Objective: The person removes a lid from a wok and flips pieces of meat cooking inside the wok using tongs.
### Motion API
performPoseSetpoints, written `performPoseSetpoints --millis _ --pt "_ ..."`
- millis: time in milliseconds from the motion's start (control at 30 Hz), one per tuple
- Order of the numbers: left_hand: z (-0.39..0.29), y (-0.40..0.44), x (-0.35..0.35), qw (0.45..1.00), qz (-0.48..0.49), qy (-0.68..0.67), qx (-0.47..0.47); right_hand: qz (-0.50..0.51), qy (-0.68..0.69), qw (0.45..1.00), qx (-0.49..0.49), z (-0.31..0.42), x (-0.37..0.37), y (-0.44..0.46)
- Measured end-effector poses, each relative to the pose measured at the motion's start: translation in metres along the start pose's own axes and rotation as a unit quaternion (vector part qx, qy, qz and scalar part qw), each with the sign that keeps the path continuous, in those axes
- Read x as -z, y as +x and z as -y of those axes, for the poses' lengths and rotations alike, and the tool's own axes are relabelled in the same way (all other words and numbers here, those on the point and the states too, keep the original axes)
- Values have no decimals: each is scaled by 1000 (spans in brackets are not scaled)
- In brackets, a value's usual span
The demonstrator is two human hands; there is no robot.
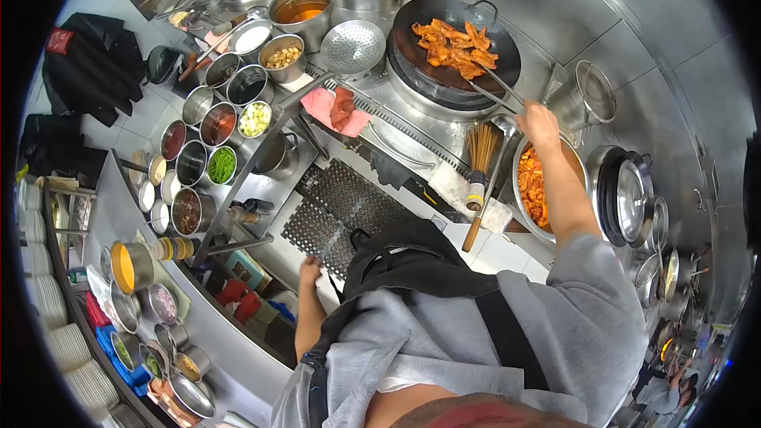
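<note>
**Right Hand (539,125) Works Tongs (502,85) at a Blackened Wok (507,57)**

We see the right hand closed around the tongs, their two arms slightly spread as they reach down into the wok. The tips sit at the near edge of the red-orange pieces (448,46); whether they pinch one, we cannot tell. The pieces lie in a loose heap in the wok, which rests on the range.

The left hand (311,271) hangs low by the person's side, above the dark floor mat (337,214) from our viewpoint. Its fingers look loosely curled, but it is too small for us to say how far they close or whether they hold anything.

Below the right forearm we find a steel bowl (576,160) filled with more red-orange food. Just to its left are a bamboo brush (480,147) and a ladle (486,198) with a wooden handle, both lying against a white cloth (453,182). Left of the wok, a perforated strainer (353,49) lies near a pot (313,32) of orange-red liquid. Farther left, we spot rows of round containers, one holding chopped greens (222,165).
</note>
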State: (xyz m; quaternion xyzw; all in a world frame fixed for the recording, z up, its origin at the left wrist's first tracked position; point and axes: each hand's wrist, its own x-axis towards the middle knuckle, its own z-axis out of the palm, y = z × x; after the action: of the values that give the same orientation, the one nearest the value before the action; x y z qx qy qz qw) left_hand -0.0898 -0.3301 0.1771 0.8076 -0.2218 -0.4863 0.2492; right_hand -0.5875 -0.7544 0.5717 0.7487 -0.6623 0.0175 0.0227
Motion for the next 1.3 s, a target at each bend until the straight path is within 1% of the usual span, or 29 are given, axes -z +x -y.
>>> performPoseSetpoints --millis 67,100,133,200,233,267,300,333,367,400,467,500,567,633,700,767,800,833,867,933,1033,1067,1100,1133,1167,1200,1267,1300 --pt "-28 21 38 990 -50 -128 18 10 -37 999 28 12 -2 22" --pt "-32 30 55 984 -77 -158 20 34 -63 997 35 28 8 29" --pt "-36 32 68 976 -105 -189 26 35 -64 997 38 29 2 42" --pt "-36 16 88 969 -115 -209 68 2 -85 992 98 29 -31 78" --pt "-22 15 91 962 -115 -233 80 -8 -100 989 113 25 -51 97" --pt "25 24 86 952 -100 -280 74 -11 -95 989 116 30 -54 111" --pt "55 26 83 939 -84 -325 70 4 -108 988 111 36 -58 121" --pt "65 4 72 961 -77 -245 98 23 -121 987 106 40 -66 127" --pt "71 -22 60 982 -55 -129 126 5 -122 987 109 40 -77 136" --pt "82 -43 48 992 -22 -16 124 7 -120 986 113 42 -79 142" --pt "105 -73 27 980 55 180 63 39 -130 986 100 46 -69 148" --pt "113 -83 18 965 90 245 28 45 -142 985 88 45 -64 151" --pt "125 -90 3 949 119 293 -11 49 -117 991 47 40 -48 150" --pt "129 -84 -4 943 129 306 -30 48 -104 993 22 39 -28 139" --pt "128 -66 -2 944 132 299 -37 34 -36 997 -63 37 -11 127" --pt "116 -40 5 965 116 236 -7 38 -29 996 -77 26 -12 123" --pt "107 -27 11 986 93 124 55 46 -17 995 -87 22 -15 121" --pt "93 -15 17 992 67 10 110 42 -21 995 -89 20 -18 116" --pt "79 -4 22 980 42 -110 159 44 -20 996 -77 18 -20 111" --pt "52 13 31 962 12 -205 180 39 -18 997 -62 22 -13 108" --pt "19 13 39 960 -19 -217 174 53 45 995 -68 42 1 119" --pt "8 13 39 961 -35 -213 173 50 48 995 -67 44 -2 135" --pt "24 22 39 963 -18 -210 168 34 56 995 -72 44 -7 154" --pt "10 9 39 976 -31 -147 157 18 63 995 -75 44 -10 173" --pt "22 16 38 977 0 -117 180 14 81 993 -79 50 -8 191" --pt "11 17 30 977 -3 -119 179 13 83 994 -76 52 -9 213" --pt "-4 -20 21 982 -4 -56 181 -31 77 985 -150 43 -26 246" --pt "5 -26 19 988 16 9 156 -21 78 984 -157 34 -27 254"
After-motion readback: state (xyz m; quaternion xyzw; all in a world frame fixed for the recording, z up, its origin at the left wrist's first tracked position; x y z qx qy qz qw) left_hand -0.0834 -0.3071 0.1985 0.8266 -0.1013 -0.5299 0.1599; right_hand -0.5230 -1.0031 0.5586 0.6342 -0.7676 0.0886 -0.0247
